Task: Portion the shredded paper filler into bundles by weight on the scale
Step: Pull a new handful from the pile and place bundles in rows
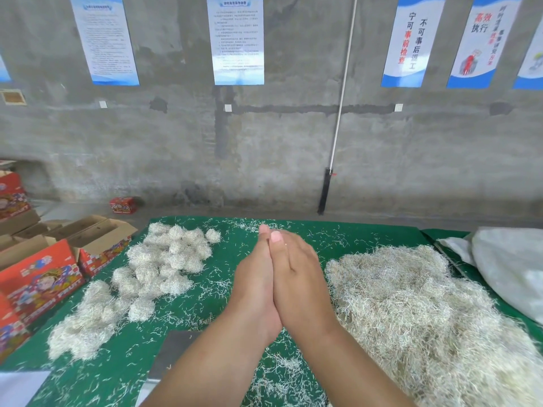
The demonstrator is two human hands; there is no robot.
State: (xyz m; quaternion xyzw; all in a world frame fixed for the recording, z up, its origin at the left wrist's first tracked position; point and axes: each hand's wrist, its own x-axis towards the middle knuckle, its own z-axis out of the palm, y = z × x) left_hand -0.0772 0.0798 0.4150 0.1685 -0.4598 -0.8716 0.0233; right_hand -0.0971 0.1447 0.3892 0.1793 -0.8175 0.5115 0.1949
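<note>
Green felt covers the table (229, 292), littered all over with stray pale strands. Above its middle the left hand (252, 284) and the right hand (296, 277) are pressed flat palm to palm, fingers straight and closed together, tips pointing away toward the wall; nothing shows between them. The loose shredded paper filler (417, 312) lies to the right as one broad heap, its long axis running from the far middle of the table toward the near right corner. To the left sit the finished bundles (164, 259), small rounded balls crowded in a band that stretches from the far centre to the near left edge; they overlap too much to count. A dark flat plate, probably the scale (176, 348), shows partly under the left forearm. A pale plastic bag (511, 265) rests at the far right. Left of the table stand open red printed cartons (44, 277), at least three, and one small red box (123, 204) sits on the floor by the rough grey concrete wall (279, 148), which carries five whole posters (235, 39) and a white pipe (343, 83).
</note>
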